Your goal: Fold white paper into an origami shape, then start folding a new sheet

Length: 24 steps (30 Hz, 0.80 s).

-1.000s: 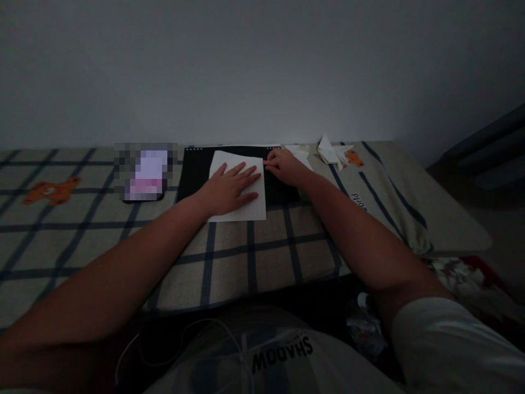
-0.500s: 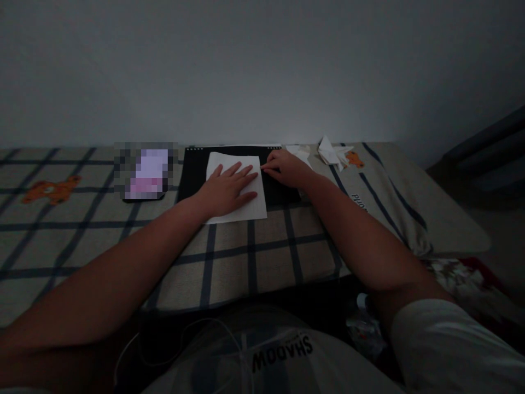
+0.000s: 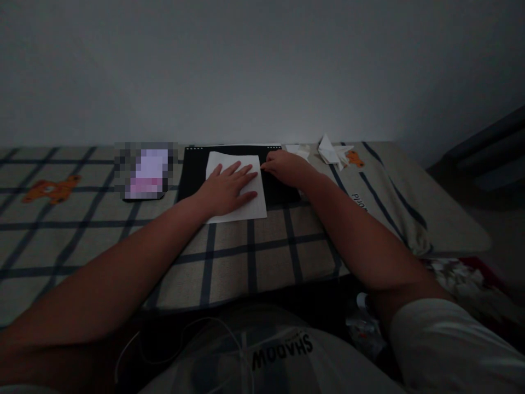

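A white sheet of paper [image 3: 258, 205] lies on a black notebook [image 3: 192, 169] with punched holes along its far edge. The paper's near end reaches past the notebook onto the checked cloth. My left hand [image 3: 229, 189] rests flat on the paper, fingers spread. At the paper's right edge is my right hand [image 3: 283, 166], its fingers bent and drawn together. Its fingertips are at or just beside that edge; whether they pinch anything is hidden.
A phone [image 3: 147, 172] with a blurred screen lies to the left. Folded white paper [image 3: 330, 153] sits at the back right, and more white paper [image 3: 298, 150] is behind my right hand. A plain wall [image 3: 246, 71] rises behind the cloth-covered table [image 3: 233, 273]. Below it is a plastic bottle [image 3: 365, 328].
My right hand's fingers have drawn closer together at the paper's right edge. The left hand and the paper look the same.
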Motion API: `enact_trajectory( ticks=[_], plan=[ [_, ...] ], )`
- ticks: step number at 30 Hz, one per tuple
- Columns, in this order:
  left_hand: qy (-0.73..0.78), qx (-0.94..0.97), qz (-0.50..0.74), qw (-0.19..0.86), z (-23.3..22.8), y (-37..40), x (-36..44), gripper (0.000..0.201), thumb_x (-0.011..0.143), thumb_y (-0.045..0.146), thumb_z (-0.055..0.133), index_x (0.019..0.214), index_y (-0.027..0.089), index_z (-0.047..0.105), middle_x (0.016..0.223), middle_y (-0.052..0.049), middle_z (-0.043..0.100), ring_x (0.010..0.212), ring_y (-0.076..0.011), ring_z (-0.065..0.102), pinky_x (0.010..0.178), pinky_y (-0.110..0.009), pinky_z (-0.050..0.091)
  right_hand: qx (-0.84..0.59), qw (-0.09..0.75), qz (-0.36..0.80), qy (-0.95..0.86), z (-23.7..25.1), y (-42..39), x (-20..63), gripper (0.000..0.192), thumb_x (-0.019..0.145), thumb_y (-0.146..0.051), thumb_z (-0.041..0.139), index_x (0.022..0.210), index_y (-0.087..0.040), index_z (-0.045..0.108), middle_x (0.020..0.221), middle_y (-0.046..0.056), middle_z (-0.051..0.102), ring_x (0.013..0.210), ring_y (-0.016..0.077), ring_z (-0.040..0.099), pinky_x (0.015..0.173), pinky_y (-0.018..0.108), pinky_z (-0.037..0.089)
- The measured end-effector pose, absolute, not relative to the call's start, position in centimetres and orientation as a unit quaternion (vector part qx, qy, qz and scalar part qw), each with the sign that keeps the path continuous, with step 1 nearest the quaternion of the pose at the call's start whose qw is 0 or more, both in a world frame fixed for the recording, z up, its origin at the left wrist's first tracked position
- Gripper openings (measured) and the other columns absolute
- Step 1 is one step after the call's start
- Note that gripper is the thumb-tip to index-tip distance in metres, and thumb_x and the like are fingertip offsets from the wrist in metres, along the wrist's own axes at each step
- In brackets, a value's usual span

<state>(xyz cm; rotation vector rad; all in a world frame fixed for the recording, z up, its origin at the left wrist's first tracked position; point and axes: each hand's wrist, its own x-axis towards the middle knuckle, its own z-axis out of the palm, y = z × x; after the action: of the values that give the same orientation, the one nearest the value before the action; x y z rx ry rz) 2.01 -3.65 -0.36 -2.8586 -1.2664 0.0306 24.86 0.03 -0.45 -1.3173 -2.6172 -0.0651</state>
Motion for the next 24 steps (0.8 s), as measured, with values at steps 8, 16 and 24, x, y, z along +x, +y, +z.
enact_trajectory(
  ticks=[8,16,24],
  plan=[
    [-0.406,-0.914,0.021,0.016,-0.25,-3.75,2.26,0.065,0.101,0.057,0.024,0.156,0.023,0.028,0.164,-0.006,0.024,0.152,-0.0299,0.017,0.120,-0.055,0.014,-0.434,0.016,-0.055,-0.899,-0.01,0.42,25.03,0.035,0.101,-0.020,0.039,0.117,-0.018,0.070,0.114,0.013,0.063,0.098,0.0215,0.056,0.081,0.034,0.041],
    [-0.401,-0.916,0.023,0.018,-0.43,-3.62,2.28,0.065,0.101,0.057,0.023,0.156,0.023,0.027,0.165,-0.006,0.022,0.152,-0.0304,0.016,0.120,-0.057,0.013,-0.427,0.033,-0.037,-0.903,0.06,0.23,25.17,0.039,0.100,-0.018,0.037,0.118,-0.020,0.072,0.112,0.013,0.064,0.095,0.0223,0.056,0.087,0.038,0.040],
    [-0.400,-0.916,0.017,0.021,-0.85,-3.45,2.09,0.065,0.101,0.057,0.023,0.157,0.025,0.025,0.165,-0.005,0.022,0.152,-0.0304,0.015,0.120,-0.056,0.013,-0.414,0.051,-0.021,-0.908,-0.43,0.80,25.38,0.041,0.098,-0.019,0.037,0.122,-0.018,0.071,0.114,0.015,0.065,0.098,0.0243,0.055,0.088,0.040,0.041]
  ],
)
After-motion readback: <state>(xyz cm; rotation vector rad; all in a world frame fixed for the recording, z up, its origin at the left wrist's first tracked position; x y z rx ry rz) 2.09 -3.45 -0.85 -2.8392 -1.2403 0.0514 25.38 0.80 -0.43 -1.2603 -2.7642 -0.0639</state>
